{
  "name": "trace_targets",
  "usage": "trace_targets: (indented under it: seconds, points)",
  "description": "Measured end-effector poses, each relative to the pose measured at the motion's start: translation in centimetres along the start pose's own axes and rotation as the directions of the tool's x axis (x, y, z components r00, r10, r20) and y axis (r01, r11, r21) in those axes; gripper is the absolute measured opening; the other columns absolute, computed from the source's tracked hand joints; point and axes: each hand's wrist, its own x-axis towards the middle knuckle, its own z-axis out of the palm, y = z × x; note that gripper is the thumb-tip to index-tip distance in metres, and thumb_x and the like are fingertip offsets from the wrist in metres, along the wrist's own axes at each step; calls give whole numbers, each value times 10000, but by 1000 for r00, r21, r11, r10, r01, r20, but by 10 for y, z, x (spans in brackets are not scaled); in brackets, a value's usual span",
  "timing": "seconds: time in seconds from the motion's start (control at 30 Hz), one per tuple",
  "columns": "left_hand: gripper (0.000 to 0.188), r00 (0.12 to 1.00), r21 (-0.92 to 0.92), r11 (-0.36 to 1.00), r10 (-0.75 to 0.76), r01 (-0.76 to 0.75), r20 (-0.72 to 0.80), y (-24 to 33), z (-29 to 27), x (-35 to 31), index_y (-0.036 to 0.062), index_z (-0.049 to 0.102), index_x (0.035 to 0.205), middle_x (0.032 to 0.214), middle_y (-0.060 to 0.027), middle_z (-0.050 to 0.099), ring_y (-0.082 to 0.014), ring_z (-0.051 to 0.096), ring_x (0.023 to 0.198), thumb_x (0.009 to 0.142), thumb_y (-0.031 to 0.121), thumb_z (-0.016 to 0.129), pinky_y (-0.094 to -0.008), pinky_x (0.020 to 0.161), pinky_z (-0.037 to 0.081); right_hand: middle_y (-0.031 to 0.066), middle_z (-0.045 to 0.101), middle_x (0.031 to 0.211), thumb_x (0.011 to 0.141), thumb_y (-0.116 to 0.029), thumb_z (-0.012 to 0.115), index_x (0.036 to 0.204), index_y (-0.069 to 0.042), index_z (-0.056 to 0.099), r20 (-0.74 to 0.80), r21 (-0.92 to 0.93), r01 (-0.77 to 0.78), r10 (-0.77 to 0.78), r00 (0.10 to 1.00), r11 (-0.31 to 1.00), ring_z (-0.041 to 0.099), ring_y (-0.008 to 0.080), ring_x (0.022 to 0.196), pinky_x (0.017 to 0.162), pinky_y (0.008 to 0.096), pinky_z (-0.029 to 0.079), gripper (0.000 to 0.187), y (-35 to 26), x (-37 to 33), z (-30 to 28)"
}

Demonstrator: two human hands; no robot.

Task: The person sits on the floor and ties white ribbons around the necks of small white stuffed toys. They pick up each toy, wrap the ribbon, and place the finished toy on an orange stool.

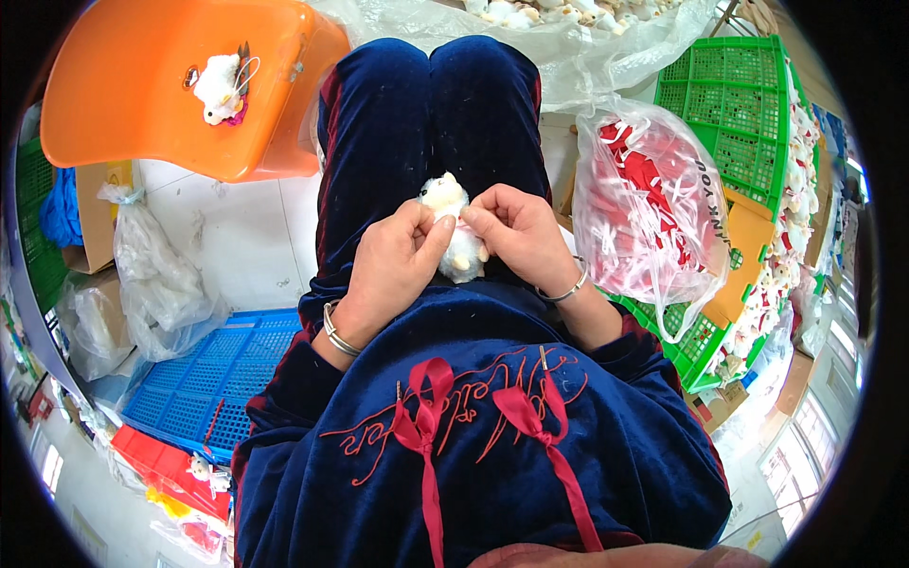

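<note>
A small fluffy plush toy [461, 257], cream and pale grey, lies upright against my lap between my hands. My left hand [402, 254] pinches it at the neck, thumb and forefinger pressed together. From the other side my right hand [519, 233] is closed in a pinch at the same spot. A trace of red shows at the toy's neck between the fingertips; what it is stays mostly hidden. Ahead on the left, another white plush toy [220, 87] with a white loop lies on an orange chair [123, 85], over a dark tool partly hidden beneath it.
To the right, a clear plastic bag [701, 180] holds red fabric pieces with white ties. Green crates [724, 85] stand beside it, with many plush toys [781, 275] along them. A blue crate [213, 369] sits at left near plastic bags [156, 275]. More toys [559, 13] lie on plastic sheeting ahead.
</note>
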Motion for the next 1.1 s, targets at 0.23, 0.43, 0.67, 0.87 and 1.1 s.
trace_targets:
  seconds: [0.23,0.43,0.67,0.87,1.1]
  points:
    - [227,998,-108,993,38,-42,-45,-9,6,-2,-10,596,874,654,-63,593,-114,521,563,1022,162,612,-306,538,431,78,622,678,987,-196,688,866,7,628,-85,-228,141,-164,983,963,566,108,609,567,298,459,243,7,2,5]
    - [257,997,-180,983,12,-25,-73,-18,11,-9,-9,584,862,676,-56,593,-94,511,589,1041,176,594,-287,551,425,106,639,689,1011,-217,662,882,5,637,-90,-228,149,-173,981,962,602,154,610,580,325,476,258,10,0,5]
    - [367,955,-261,919,-271,295,122,-6,-8,-16,-48,591,1080,794,-96,675,-133,648,702,1062,318,573,-276,636,509,153,696,776,1006,-324,660,994,26,681,-1,-417,79,-88,996,906,682,230,701,677,340,540,351,-21,-21,-10]
    - [497,987,-316,937,-123,152,107,-8,4,-11,-89,479,1282,1074,-179,701,-204,708,1016,992,259,685,-306,903,553,142,673,1007,818,-276,870,1138,17,619,64,-349,60,-40,997,935,692,249,788,693,318,547,501,-14,-29,-2]
    - [549,976,-462,859,189,-219,-111,14,5,-8,-70,419,1346,1241,-205,643,-200,688,1112,924,75,739,-328,906,582,125,576,1283,783,-63,886,1291,-15,470,-25,76,440,-440,898,895,621,209,1197,1030,357,512,658,-6,-20,9]
